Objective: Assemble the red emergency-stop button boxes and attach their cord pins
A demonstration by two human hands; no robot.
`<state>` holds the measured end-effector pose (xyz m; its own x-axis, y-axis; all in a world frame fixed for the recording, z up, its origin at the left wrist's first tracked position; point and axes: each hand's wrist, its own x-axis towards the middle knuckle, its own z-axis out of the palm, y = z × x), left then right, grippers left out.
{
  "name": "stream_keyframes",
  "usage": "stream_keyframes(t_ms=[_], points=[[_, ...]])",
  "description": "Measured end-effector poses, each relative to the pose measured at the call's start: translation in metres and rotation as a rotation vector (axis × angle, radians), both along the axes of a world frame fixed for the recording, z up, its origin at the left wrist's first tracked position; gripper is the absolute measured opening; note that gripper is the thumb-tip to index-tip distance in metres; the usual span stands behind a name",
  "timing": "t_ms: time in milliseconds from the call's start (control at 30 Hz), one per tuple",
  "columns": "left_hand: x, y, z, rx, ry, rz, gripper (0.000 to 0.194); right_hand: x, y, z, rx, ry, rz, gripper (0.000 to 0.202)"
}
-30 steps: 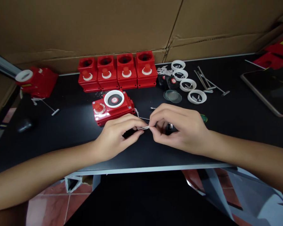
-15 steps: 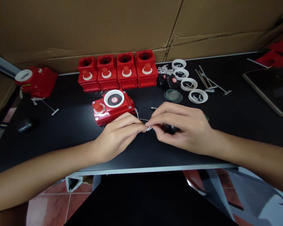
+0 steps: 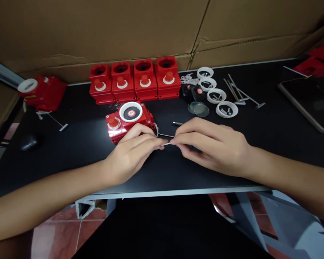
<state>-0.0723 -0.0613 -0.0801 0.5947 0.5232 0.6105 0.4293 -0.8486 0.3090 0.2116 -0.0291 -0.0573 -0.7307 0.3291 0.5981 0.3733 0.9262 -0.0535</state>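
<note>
A short white cord (image 3: pixel 166 144) stretches between my two hands, low over the black tabletop. My left hand (image 3: pixel 135 153) pinches its left end, and my right hand (image 3: pixel 213 145) pinches the right end. Just behind my left hand lies a red box (image 3: pixel 126 121) with an orange-red knob and a white ring around a dark disc. A thin metal rod (image 3: pixel 166 135) runs from a white string at the box's right side toward my right fingers. Part of a pointed metal tool (image 3: pixel 177 123) shows behind my right hand, which hides the rest.
Several red boxes (image 3: pixel 144 81) stand in a row at the back. Right of them are white rings (image 3: pixel 226 109) holding screws, clear discs (image 3: pixel 198 109) and metal rods (image 3: pixel 234 90). Another red box (image 3: pixel 47 93) and a black mouse (image 3: pixel 28 142) are at left, a phone-like device (image 3: pixel 310 100) at right.
My hands have moved slightly apart, so more of the white cord shows between my fingertips. It now looks straighter. The objects on the table have stayed where they were.
</note>
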Motion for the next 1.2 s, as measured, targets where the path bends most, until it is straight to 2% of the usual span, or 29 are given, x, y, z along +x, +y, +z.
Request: stream_keyframes(t_ms=[200, 333, 433, 567, 633, 800, 967, 1200], points=[[-0.001, -0.002, 0.002, -0.011, 0.144, 0.009, 0.02, 0.001, -0.004, 0.004, -0.008, -0.019, 0.025, 0.014], [-0.002, -0.004, 0.001, -0.015, 0.165, -0.008, 0.018, -0.003, -0.007, 0.013, -0.165, 0.004, 0.052, 0.022], [-0.001, -0.005, -0.001, -0.006, 0.169, 0.021, 0.01, -0.006, -0.007, 0.014, -0.273, 0.043, 0.068, 0.019], [0.0, -0.005, -0.001, 0.006, 0.158, 0.001, 0.007, -0.006, -0.005, 0.005, -0.133, 0.075, 0.102, 0.012], [0.002, -0.005, 0.001, 0.009, 0.139, -0.04, 0.009, -0.003, -0.003, 0.0, -0.077, 0.061, 0.116, 0.015], [0.005, -0.007, 0.008, -0.008, 0.131, -0.114, 0.012, 0.001, -0.001, -0.005, -0.141, 0.036, 0.164, 0.021], [0.004, -0.009, 0.006, -0.032, 0.089, -0.172, 0.009, -0.003, 0.001, -0.002, -0.249, 0.071, 0.236, 0.016], [0.002, -0.01, 0.003, -0.124, -0.037, -0.127, 0.011, -0.006, 0.001, 0.0, -0.332, 0.158, 0.149, 0.018]])
